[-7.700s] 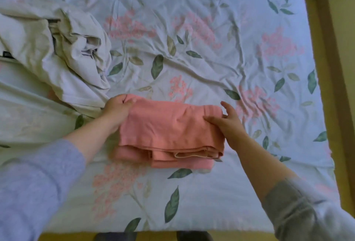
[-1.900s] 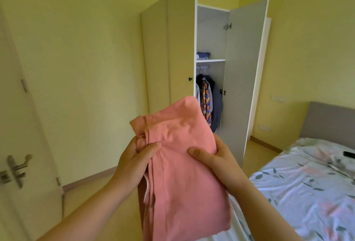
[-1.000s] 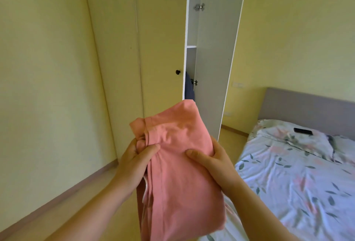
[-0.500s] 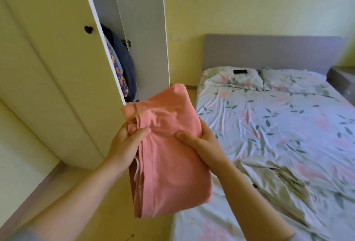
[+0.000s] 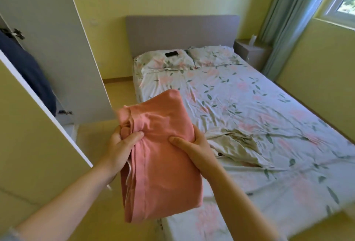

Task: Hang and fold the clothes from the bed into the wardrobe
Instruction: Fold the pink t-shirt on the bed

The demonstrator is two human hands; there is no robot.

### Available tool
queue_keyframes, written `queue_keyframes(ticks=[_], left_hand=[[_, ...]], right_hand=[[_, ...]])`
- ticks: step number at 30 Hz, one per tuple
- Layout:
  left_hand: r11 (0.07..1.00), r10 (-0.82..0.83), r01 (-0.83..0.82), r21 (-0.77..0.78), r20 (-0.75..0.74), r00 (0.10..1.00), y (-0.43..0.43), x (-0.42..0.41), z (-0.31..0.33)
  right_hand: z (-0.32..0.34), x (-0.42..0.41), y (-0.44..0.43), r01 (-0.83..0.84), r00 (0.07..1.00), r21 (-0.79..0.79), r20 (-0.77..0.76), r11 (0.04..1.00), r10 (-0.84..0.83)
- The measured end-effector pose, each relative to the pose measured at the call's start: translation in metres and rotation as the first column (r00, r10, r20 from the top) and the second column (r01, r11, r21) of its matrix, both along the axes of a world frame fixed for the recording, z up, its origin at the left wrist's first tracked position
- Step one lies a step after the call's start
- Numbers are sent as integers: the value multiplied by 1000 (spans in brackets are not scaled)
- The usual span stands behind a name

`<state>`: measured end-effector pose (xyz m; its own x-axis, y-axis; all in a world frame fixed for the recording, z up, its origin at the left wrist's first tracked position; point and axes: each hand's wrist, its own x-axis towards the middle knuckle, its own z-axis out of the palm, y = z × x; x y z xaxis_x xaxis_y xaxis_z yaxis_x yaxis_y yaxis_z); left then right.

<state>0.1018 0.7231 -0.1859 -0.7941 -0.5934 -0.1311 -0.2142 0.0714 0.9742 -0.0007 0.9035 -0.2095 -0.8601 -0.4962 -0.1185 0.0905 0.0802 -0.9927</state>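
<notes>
With the left hand (image 5: 123, 144) and the right hand (image 5: 194, 147) each pinching the folded pink garment (image 5: 161, 156) upright beside the open wardrobe door (image 5: 57, 48), its loose lower layers seemed likely to slip and unfold if either grip eased.

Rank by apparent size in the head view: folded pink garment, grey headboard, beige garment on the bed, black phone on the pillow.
1. folded pink garment, inflated by nearness to the camera
2. grey headboard
3. beige garment
4. black phone
</notes>
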Motion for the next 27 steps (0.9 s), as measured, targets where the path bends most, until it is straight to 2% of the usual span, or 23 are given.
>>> queue_keyframes(ticks=[7,16,21,27], left_hand=[[985,-151,150,83,7,988,-56,-5,-1],[965,-238,235,114,11,971,-109,-66,-5],[983,-167,167,78,-5,986,-150,-116,-3],[992,-40,44,117,-32,999,-213,-168,5]], right_hand=[[3,22,-40,143,990,33,10,989,-143],[2,-28,-85,198,980,32,-21,980,-197],[0,-86,-131,163,986,22,-41,986,-162],[13,-154,-202,76,995,-4,-67,997,-76]])
